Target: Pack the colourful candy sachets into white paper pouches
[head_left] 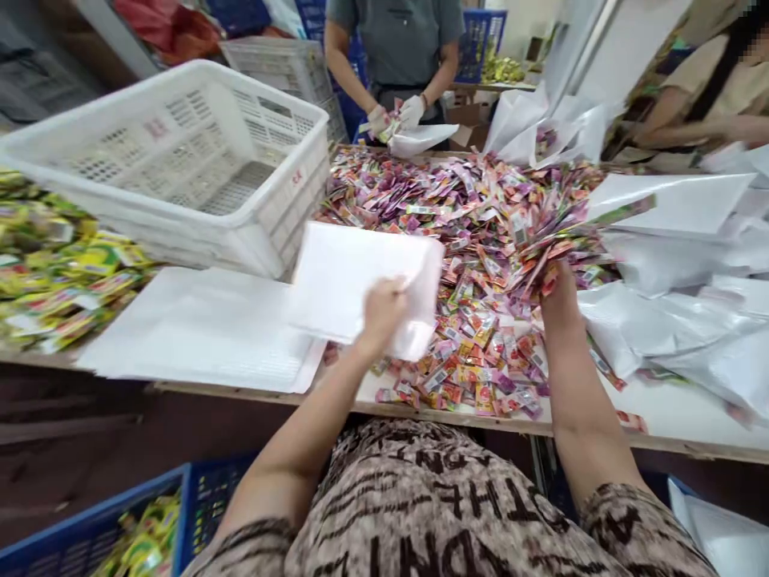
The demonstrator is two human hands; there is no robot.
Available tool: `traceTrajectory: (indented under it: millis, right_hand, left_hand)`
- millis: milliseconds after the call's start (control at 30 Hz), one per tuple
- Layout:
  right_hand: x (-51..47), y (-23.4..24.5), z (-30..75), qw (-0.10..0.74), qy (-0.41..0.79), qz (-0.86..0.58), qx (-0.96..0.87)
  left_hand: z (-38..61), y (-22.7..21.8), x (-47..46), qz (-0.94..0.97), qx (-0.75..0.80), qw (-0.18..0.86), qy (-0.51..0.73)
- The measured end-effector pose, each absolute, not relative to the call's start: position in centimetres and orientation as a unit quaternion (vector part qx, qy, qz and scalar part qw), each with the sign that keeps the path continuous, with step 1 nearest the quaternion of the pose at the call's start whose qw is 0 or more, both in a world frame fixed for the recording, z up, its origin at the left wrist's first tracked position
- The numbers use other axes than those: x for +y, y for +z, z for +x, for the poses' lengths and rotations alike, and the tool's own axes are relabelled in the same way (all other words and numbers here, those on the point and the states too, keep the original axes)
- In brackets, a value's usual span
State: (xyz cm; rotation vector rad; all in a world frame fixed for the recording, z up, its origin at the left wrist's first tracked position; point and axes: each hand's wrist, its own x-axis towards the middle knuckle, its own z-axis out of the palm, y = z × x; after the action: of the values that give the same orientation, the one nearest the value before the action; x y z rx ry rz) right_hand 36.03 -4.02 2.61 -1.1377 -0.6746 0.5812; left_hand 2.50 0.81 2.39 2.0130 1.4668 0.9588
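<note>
My left hand [384, 311] is closed on the edge of a white bag [354, 268], held tilted above the table and slightly blurred. A big bunch of small candy packets [556, 240] sits in my right hand [558, 290], whose fingers are mostly hidden by the packets. Below and beyond both hands spreads a heap of pink, purple and orange candy packets [462, 320]. Left of my left hand lies a flat stack of white bags [210, 328]. Filled-looking white bags [678, 312] lie to the right of my right hand.
A white plastic crate [264, 224] stands at the left, beside yellow-green packets [72, 264]. Across the table a gloved co-worker [396, 48] handles a bag and packets; another person [709, 96] is at far right. Blue crates [186, 513] stand below the table edge.
</note>
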Motion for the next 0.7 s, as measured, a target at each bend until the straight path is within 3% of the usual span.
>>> traceTrajectory:
  millis: [100,167,267,367,533,700]
  right_hand:
    - [-2.1,4.3,34.3,0.785,0.230,-0.465,-0.339]
    - [-2.2,3.9,32.6,0.750,0.142,-0.504,-0.404]
    - [-3.5,0.8,30.2,0.574,-0.006,-0.654,-0.493]
    - [-5.3,-3.6,28.6,0.423,-0.070,-0.725,-0.539]
    - [-7.2,-7.8,27.4,0.186,-0.141,-0.695,-0.680]
    - [-5.5,-5.5,25.9,0.061,-0.122,-0.631,-0.763]
  left_hand:
    - [9.4,-2.2,2.5,0.707,0.548,0.340,0.289]
    - [11.5,-4.3,3.1,0.683,0.542,0.386,0.301]
    - [11.7,-5.6,3.8,0.655,0.521,0.430,0.339]
    - [10.6,-5.5,4.9,0.607,0.511,0.476,0.380]
    - [10.1,-4.3,6.7,0.559,0.519,0.488,0.424]
    - [10.5,-0.6,7.1,0.626,0.500,0.412,0.435]
